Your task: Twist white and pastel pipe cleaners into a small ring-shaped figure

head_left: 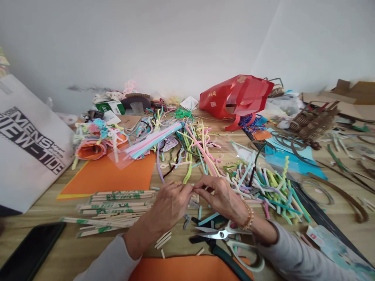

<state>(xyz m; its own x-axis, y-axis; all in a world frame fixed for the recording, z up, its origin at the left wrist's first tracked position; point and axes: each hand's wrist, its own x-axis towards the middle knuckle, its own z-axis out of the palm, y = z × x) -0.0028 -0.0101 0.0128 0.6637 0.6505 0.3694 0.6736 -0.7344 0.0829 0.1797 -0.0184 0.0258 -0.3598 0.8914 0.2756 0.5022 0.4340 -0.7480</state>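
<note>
My left hand [171, 203] and my right hand [219, 197] meet above the middle of the table. Both are closed, with thumbs and fingertips pinched together at one spot; whatever they hold there is too small to make out. Below my right hand lie scissors [223, 234] with pale handles, on top of a dark-green-handled tool [227, 260]. Short cut wooden sticks [163, 240] lie under my left wrist. Paper-wrapped chopsticks [117, 206] are spread left of my left hand. Loose fuzzy pipe cleaners [272, 187] in many colours are heaped beyond my right hand.
Orange sheets [117, 175] lie at left and at the near edge. A phone [32, 249] and a large white bag [32, 144] stand or lie at left. A red bag [234, 97] sits at the back. Brown strips [342, 195] and blue sheets [295, 158] cover the right.
</note>
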